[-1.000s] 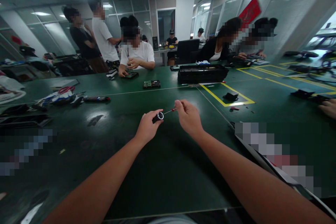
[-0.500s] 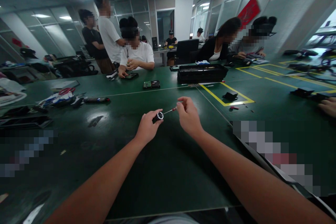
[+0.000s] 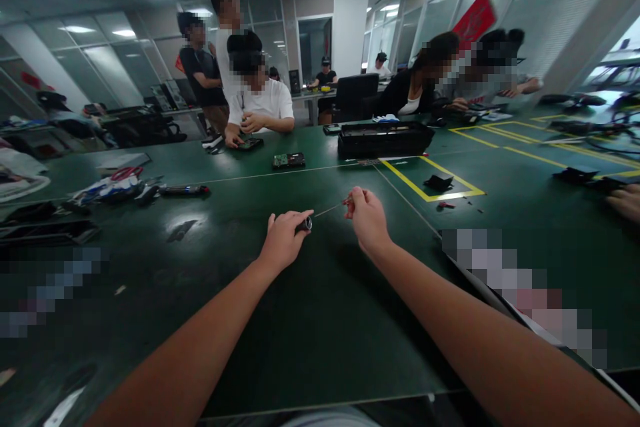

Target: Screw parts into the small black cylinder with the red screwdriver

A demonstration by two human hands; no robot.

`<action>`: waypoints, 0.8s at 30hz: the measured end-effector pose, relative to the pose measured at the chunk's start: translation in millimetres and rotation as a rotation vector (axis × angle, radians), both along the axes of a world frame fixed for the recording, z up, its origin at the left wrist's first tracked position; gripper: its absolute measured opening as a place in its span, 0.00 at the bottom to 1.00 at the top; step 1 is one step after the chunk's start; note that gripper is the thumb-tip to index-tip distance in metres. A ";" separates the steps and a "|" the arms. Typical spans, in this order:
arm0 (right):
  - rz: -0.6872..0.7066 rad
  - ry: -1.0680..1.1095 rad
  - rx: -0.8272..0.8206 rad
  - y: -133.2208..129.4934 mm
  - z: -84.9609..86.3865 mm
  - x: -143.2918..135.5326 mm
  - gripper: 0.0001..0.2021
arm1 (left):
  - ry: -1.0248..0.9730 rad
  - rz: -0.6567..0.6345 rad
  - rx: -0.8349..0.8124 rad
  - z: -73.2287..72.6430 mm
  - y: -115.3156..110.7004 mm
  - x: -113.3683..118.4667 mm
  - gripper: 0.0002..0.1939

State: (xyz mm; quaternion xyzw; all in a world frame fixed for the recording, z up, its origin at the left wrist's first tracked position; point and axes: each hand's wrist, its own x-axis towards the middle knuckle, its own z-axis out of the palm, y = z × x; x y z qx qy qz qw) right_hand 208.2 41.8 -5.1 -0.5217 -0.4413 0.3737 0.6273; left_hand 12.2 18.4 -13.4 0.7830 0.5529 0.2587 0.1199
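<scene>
A small dark cylinder (image 3: 307,223) with a shiny round end facing right is held by my left hand (image 3: 284,240) over the green table. My right hand (image 3: 368,217) grips a thin screwdriver (image 3: 329,209) by its red handle, mostly hidden by the fingers. Its metal shaft points left, with the tip close to the cylinder's round end; whether they touch cannot be made out.
Beyond my hands lie a circuit board (image 3: 289,160) and a long black tray (image 3: 385,140). A black-and-red tool (image 3: 184,191) and gloves (image 3: 113,187) are at left. A small black part (image 3: 439,183) sits inside yellow tape. Several people are around.
My right hand has moved slightly right with the screwdriver, showing more shaft. The cylinder has turned a little to the right. Two standing people at the back have shifted right.
</scene>
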 end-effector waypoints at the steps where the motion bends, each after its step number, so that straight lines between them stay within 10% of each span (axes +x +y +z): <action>1: 0.016 -0.026 0.016 -2.3 1.0 -0.8 0.14 | -0.001 0.000 0.006 -0.5 -0.3 -0.2 0.23; 24: -0.052 -0.478 0.236 -19.3 15.5 -3.7 0.14 | -0.337 0.049 0.005 1.7 0.8 -0.5 0.19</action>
